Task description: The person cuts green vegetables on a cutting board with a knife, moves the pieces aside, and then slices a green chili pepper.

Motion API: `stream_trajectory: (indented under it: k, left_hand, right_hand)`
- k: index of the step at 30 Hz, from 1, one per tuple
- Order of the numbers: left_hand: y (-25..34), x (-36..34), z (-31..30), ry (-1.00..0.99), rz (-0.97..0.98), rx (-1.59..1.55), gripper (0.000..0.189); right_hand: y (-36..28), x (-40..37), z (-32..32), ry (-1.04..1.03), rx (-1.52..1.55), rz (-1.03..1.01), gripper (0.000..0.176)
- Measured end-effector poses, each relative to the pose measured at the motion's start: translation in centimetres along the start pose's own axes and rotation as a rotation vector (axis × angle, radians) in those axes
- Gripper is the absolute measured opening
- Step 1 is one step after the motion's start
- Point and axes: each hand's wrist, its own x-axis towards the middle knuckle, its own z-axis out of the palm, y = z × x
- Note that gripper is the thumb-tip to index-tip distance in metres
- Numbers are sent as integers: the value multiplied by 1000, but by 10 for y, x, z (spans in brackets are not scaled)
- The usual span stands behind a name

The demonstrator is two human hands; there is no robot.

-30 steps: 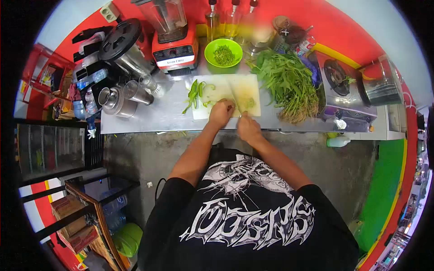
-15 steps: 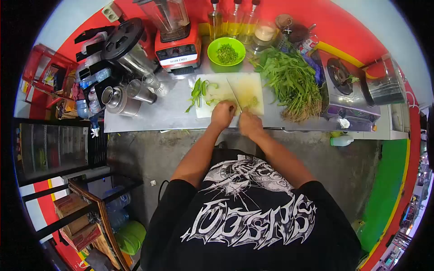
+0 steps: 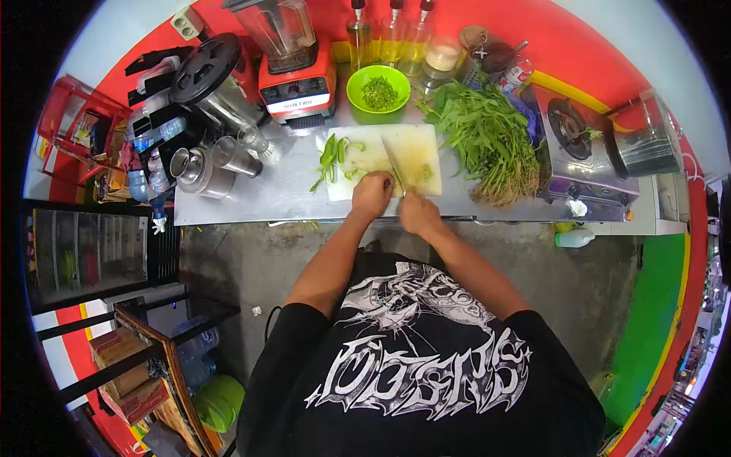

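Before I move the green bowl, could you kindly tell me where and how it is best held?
Likely by the near rim of the green bowl, coming in over the cutting board: that rim is exposed, while bottles stand behind and the blender on the left. Keep it level, as it is open and holds chopped greens.

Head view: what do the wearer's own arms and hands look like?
The left hand and right hand are ungloved; the forearms show no watch or bracelet. Short black sleeves belong to a black T-shirt printed with white lettering and artwork.
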Motion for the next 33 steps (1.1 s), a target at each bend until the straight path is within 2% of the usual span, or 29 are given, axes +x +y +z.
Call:
stream_trajectory:
  k: [4,10,14,18,20,23,25,30,33]
  left_hand:
    - [4,-2,-1,4,-30,12,9]
    - [-3,-5,2,41,37,32,9]
    - [-3,-9,4,125,111,16,8]
    - [0,-14,-3,118,166,101,6]
    - [0,-13,-10,150,276,161,9]
    - [-3,-14,-8,145,259,203,12]
    - [-6,-13,-5,156,258,170,11]
    - [-9,-11,-4,139,237,125,10]
    - [-9,-12,-1,160,152,17,8]
  right_hand:
    - [8,6,15,38,35,38,34]
    - [-6,2,-6,-18,66,48,39]
    - [3,-2,16,41,55,12,41]
    - [0,7,7,60,2,-9,30]
    - [-5,4,-1,12,-13,14,30]
    - [-3,-2,11,3,9,28,31]
    - [-3,-5,22,92,63,52,38]
    - [-6,2,4,32,57,37,42]
    - [-9,-1,3,-18,19,43,37]
